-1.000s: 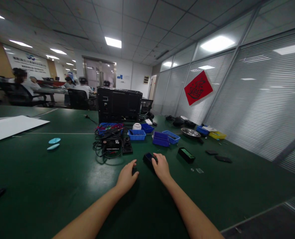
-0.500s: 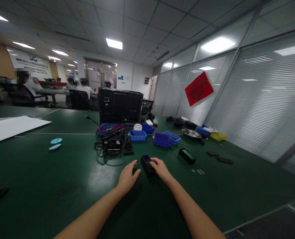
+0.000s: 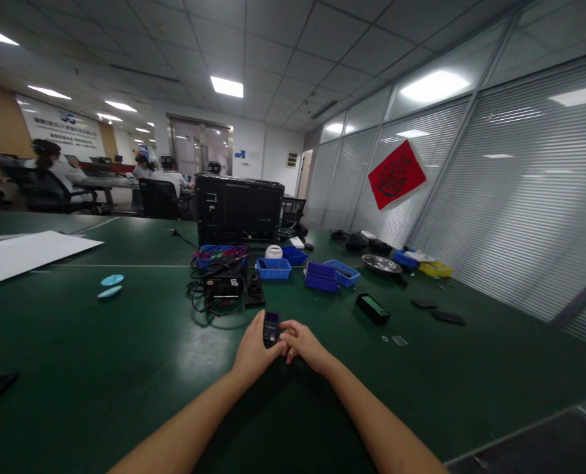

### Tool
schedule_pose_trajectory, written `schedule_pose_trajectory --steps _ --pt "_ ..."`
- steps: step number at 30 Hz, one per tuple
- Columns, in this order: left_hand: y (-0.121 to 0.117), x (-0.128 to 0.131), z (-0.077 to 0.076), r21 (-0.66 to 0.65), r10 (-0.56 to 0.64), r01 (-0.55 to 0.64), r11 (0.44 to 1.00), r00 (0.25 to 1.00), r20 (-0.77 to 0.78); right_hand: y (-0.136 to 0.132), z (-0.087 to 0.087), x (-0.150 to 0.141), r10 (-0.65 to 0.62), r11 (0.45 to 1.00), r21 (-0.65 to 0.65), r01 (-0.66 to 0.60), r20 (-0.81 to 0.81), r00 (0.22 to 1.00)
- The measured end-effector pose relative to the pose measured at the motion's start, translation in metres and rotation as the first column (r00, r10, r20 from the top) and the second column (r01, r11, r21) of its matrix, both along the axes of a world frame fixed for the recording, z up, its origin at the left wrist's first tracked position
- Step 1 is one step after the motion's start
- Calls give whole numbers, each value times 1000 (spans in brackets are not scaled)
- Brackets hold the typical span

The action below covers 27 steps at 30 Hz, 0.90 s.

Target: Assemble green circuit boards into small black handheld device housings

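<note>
A small black handheld device [image 3: 271,326] with a dark screen at its top and buttons below is held low over the green table, between my two hands. My left hand [image 3: 254,345] is closed around its left side, with the thumb across the lower end. At the right edge of the device, my right hand [image 3: 303,343] has its fingers bent and its fingertips against it; the lower fingers curl under. Farther right lies an open black case [image 3: 372,309] with a green board inside. A clear flat piece [image 3: 399,340] and a small ring [image 3: 384,338] lie near it.
Cables and a black box [image 3: 222,287] lie beyond my left hand. Blue bins [image 3: 273,268], a ball [image 3: 274,252] and a metal bowl [image 3: 381,264] stand farther back, before a large black monitor-like case [image 3: 239,209]. Light-blue pieces [image 3: 110,291] lie left; flat black parts [image 3: 448,318] right.
The black device has moved left, from under my right hand into my left hand, which has closed around it. My right hand has shifted left and down along its right edge.
</note>
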<state>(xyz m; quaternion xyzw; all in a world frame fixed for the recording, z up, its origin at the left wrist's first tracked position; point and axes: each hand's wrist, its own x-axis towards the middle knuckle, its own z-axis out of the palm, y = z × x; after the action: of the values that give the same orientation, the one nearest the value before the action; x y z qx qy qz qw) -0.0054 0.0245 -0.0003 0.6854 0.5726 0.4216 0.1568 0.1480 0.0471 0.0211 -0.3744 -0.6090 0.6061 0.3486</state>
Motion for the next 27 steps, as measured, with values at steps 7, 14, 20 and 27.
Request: schedule_pose_trajectory --steps 7,14,20,27 --pt "-6 4 6 -111 36 -23 994 993 114 7 -4 7 74 996 -39 -74 -5 997" --pt "-10 4 9 -139 89 -70 988 987 137 13 -4 15 64 996 -63 -66 -30 997" --pt "-14 1 7 -112 124 -110 988 984 127 14 0 21 22 996 -81 -29 -80 997" --pt "-22 -14 10 -126 181 -165 978 975 131 23 -7 22 -31 999 -41 27 -102 994"
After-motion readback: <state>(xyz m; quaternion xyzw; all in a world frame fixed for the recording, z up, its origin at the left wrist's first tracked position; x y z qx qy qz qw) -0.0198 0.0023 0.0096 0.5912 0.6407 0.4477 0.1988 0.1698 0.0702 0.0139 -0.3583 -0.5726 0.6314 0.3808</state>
